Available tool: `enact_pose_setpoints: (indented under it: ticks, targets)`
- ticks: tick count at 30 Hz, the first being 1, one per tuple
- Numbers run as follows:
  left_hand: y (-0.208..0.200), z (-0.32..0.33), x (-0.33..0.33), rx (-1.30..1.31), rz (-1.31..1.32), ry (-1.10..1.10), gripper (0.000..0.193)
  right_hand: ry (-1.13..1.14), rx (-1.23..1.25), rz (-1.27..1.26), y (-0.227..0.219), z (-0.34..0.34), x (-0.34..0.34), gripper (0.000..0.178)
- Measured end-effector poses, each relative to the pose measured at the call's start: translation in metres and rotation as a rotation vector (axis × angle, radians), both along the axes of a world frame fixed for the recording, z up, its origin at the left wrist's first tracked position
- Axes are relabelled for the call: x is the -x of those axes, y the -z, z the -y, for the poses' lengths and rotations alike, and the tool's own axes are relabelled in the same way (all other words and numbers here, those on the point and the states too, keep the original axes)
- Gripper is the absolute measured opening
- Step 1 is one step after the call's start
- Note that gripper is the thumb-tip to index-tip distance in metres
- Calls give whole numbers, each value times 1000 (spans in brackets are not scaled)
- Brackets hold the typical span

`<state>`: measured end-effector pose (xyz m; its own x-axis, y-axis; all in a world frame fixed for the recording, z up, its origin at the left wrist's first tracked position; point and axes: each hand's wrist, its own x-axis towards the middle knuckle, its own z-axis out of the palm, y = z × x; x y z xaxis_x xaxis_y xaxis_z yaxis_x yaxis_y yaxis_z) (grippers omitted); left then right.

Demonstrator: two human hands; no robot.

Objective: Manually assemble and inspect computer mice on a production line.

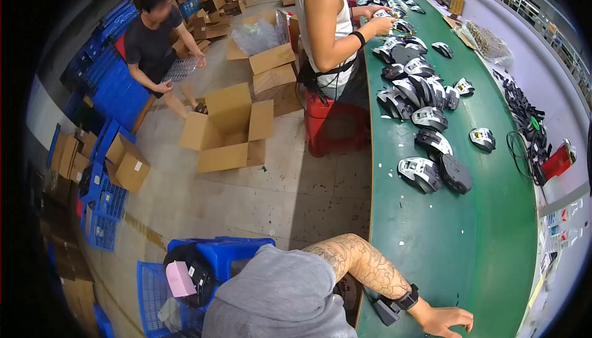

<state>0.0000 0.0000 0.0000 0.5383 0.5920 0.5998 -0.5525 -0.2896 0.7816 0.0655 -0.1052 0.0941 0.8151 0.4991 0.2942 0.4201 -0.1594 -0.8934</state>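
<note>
My left arm, in a grey short sleeve with a black watch (pixel 407 298) on the wrist, reaches across to the green table (pixel 425 245). At the lower edge of the picture, my left hand (pixel 439 321) rests over the tabletop with its fingers apart and nothing visible in it; the frame cuts off part of it. Beside the wrist, at the table's near edge, lies a black block-shaped object (pixel 386 311). Farther up the table, the closest computer mice are a white-and-black one (pixel 420 173) and a dark one (pixel 456 174). My right hand is out of view.
Several more mice (pixel 430 118) spread up the table. One co-worker (pixel 327 23) stands handling a mouse; another (pixel 157 48) sits holding a clear tray (pixel 182 70). An open carton (pixel 200 134), a red stool (pixel 320 131) and a blue crate (pixel 154 301) stand left. Black cables (pixel 524 113) line the right edge.
</note>
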Motion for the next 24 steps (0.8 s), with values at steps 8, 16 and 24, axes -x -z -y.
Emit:
enact_pose_setpoints:
  ticks: [8,16,24]
  targets:
    - [-21,-5,0,10,-77,1,32,-151,423,-208,40,1,-51,70]
    - [-35,-22,7,76,-57,35,30,-200,252,646,14,-21,4,61]
    - [-42,-40,8,352,-121,302,34,-276,150,421,16,-32,12,55]
